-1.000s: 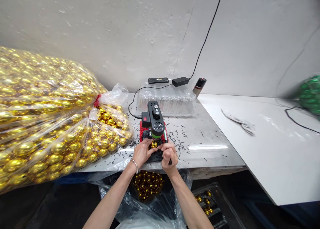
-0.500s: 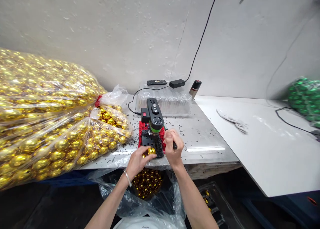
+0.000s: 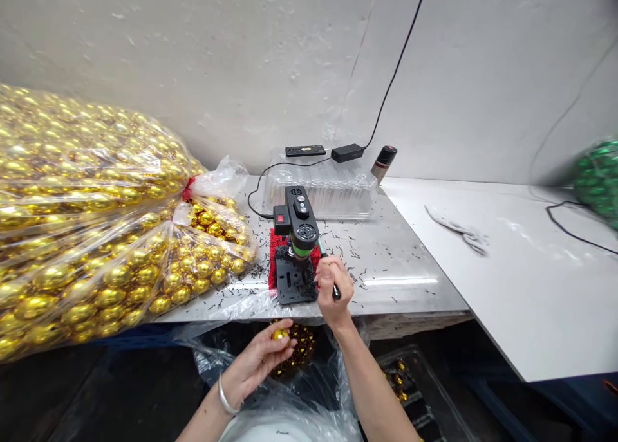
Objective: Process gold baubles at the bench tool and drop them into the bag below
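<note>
Between the fingers of my left hand [image 3: 263,355] is a shiny gold ball [image 3: 280,334], held low in front of the table edge. Beneath it, more gold balls [image 3: 302,352] lie in a plastic-lined container. My right hand [image 3: 334,287] is closed around the black-ended lever handle [image 3: 337,293] of a small black bench machine [image 3: 302,220]. The machine has a green ring under its head and a slotted black base plate [image 3: 295,286]. A red mat [image 3: 273,280] lies under it, sprinkled with black bits.
A big clear bag of gold balls [image 3: 96,236] fills the left side. Behind the machine stand a clear plastic tray [image 3: 323,194], a power adapter [image 3: 347,152] and a spray can [image 3: 383,162]. At right are a white glove [image 3: 463,230] and green balls [image 3: 599,178]. Below sits another tray [image 3: 410,381] holding gold pieces.
My left hand has drawn back and down from the base plate, with the gold ball in its fingers, to above the lined container. My right hand stays on the lever.
</note>
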Demonstrator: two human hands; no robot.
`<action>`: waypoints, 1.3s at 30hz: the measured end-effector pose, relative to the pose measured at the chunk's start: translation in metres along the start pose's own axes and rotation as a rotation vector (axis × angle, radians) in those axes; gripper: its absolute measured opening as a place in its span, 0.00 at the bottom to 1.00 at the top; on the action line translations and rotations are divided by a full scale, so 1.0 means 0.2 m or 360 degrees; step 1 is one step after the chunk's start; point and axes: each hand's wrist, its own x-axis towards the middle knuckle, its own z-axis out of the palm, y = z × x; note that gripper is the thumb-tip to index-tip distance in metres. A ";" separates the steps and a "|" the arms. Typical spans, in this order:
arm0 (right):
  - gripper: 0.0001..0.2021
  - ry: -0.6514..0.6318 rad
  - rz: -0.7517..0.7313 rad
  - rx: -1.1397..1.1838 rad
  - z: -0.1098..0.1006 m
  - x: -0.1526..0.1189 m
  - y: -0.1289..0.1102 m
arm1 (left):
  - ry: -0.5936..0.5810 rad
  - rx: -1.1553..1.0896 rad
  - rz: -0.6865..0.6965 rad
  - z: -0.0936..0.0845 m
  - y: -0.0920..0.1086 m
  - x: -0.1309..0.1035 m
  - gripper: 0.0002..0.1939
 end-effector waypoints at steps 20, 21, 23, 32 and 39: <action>0.12 -0.0059 -0.0136 -0.0045 -0.01 -0.01 0.02 | 0.0336 0.1229 0.0950 0.19 0.33 0.35 0.30; 0.11 -0.0060 -0.0148 -0.0045 -0.01 0.00 0.02 | 0.0335 0.1322 0.0999 0.19 0.33 0.36 0.29; 0.11 -0.0060 -0.0155 -0.0058 -0.01 0.00 0.02 | 0.0336 0.1533 0.1141 0.18 0.33 0.36 0.26; 0.12 -0.0074 -0.0108 -0.0054 -0.02 -0.01 0.02 | 0.0474 0.2135 0.1515 0.21 0.31 0.39 0.17; 0.13 -0.0109 -0.0199 -0.0015 0.01 -0.13 0.12 | 0.0524 0.2184 0.1522 0.21 0.30 0.40 0.15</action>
